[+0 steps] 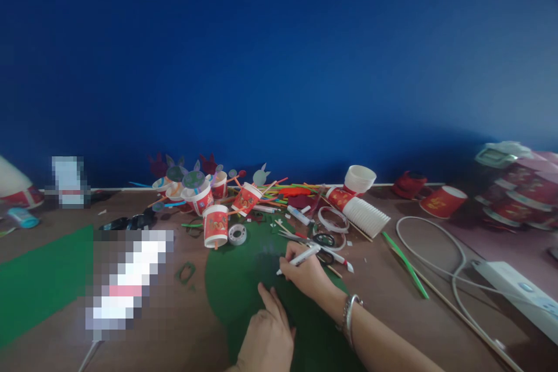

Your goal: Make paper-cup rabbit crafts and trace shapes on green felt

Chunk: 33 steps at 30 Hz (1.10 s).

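Note:
My right hand (307, 270) grips a white marker (310, 253), its tip down at the dark green sheet (233, 293). A bracelet circles that wrist. On the same sheet my left hand (268, 331) lies flat, fingers stretched toward the marker tip and touching nothing but the paper. Scissors with black handles (324, 239) lie just beyond the right hand, beside another white pen (342, 260). Past the sheet's left edge are a roll of tape (238, 235) and a red and white paper cup (215, 225).
Decorated cups (198, 197) with sticks and paper shapes crowd the back. A stack of paper cups (366, 216) lies on its side. To the right are a looping white cable (400, 238) and a power strip (518, 288). Another green sheet (43, 279) is at left.

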Tool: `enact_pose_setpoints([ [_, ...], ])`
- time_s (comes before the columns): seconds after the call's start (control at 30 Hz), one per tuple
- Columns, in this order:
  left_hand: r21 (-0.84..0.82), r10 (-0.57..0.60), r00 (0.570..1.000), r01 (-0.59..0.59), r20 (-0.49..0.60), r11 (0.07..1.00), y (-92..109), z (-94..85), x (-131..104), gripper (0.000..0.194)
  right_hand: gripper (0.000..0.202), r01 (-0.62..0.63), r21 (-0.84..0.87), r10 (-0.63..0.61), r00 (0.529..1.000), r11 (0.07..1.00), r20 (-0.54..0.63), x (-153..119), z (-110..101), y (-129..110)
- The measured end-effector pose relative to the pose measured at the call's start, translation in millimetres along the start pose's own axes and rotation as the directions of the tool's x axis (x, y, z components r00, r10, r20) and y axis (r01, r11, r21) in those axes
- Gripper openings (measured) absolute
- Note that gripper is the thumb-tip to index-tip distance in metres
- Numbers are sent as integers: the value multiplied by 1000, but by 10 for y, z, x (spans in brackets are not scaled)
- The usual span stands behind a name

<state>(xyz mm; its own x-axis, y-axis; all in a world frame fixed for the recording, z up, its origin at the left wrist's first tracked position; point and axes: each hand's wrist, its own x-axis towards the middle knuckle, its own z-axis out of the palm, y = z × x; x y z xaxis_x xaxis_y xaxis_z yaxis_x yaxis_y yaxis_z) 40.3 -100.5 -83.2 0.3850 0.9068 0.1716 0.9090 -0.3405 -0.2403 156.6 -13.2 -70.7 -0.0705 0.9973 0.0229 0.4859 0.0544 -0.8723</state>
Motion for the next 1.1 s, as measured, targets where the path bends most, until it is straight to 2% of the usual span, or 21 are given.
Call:
enact_pose_setpoints([
  [0.3,-5,44,999,-44,-3,999,-20,152,-37,48,18,36,-45,-37,999,998,-16,21,11,26],
  [0.73,8,4,1000,-4,18,1000,-3,12,-2,45,19,32,-40,-32,999,999,-19,-2,6,-17],
  [0.97,-37,29,999,-28,25,999,-13,97,-25,46,27,-31,212,48,996,977,-76,16,1,-15],
  [1.1,-36,35,999,-34,18,999,-12,136,-36,47,18,9,163,-4,1000,987,-29,12,-7,-29],
])
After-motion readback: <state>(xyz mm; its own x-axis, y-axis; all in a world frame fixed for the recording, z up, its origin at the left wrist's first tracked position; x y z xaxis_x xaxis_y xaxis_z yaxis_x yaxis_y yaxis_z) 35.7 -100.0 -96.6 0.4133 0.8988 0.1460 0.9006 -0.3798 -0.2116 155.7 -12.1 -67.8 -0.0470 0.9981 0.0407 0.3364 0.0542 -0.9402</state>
